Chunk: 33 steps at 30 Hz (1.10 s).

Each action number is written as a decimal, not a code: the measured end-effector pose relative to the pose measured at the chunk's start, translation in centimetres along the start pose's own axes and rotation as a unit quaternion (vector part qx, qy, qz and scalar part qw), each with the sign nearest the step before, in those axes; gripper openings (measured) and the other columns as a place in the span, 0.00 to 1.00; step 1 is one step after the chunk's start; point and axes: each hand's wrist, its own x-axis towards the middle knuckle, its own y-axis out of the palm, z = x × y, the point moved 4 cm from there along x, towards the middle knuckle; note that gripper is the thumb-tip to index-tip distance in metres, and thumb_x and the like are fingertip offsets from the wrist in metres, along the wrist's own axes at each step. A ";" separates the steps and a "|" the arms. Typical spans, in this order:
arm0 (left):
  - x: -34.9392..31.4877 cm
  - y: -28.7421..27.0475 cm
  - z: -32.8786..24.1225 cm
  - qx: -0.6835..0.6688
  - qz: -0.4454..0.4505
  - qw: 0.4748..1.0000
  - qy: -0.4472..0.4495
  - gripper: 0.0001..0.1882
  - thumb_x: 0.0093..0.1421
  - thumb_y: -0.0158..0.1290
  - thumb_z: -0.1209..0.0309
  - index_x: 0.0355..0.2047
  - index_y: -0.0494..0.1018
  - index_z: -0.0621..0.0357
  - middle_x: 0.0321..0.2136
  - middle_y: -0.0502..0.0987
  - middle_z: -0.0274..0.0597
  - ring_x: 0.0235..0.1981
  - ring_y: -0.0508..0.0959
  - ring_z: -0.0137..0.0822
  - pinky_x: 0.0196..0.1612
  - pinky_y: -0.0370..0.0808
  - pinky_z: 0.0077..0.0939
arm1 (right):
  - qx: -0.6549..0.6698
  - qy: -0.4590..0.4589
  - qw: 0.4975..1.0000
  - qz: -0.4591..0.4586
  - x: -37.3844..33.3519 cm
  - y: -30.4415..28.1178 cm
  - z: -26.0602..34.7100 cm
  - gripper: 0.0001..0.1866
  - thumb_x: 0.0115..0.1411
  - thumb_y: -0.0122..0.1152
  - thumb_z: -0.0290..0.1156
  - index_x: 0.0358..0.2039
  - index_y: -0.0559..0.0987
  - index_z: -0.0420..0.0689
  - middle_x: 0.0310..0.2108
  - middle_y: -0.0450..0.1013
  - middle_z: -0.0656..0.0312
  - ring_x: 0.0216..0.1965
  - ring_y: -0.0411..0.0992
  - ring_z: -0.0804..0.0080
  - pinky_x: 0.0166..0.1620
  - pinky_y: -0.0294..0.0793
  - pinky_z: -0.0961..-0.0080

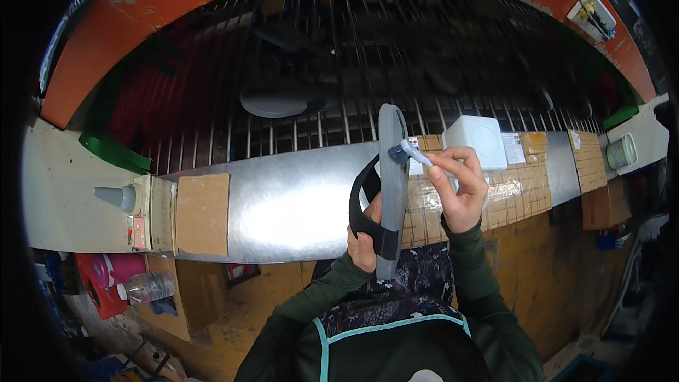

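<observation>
A grey slipper point(393, 191) with a wide black strap is held upright on its edge in front of me. My left hand point(363, 244) is closed around it at the strap, with the fingers partly hidden behind the strap. In my right hand point(463, 191), a small brush point(417, 154) with a pale handle is pinched between thumb and fingers. Its dark head meets the slipper's flat face near the upper end; I cannot tell whether it presses on it. Behind the right hand a white square container point(475, 141) stands on the cardboard-covered bench point(520, 187).
Beyond the metal worktop point(283, 205) lies a rack of metal rods point(311, 134) under an orange hood point(92, 64). A grey sole-shaped piece point(274, 99) rests on the rods. At left are a grey cone point(113, 197), a cardboard piece point(203, 216) and a clear bottle point(150, 287).
</observation>
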 end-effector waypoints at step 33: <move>1.1 -1.4 -3.8 0.126 0.050 0.978 0.158 0.32 0.69 0.30 0.48 0.60 0.66 0.60 0.63 0.60 0.62 0.65 0.59 0.56 0.65 0.54 0.44 | -0.131 -0.130 0.973 0.140 5.3 -3.2 1.3 0.08 0.52 0.67 0.24 0.35 0.84 0.41 0.34 0.71 0.61 0.31 0.69 0.78 0.30 0.69 0.84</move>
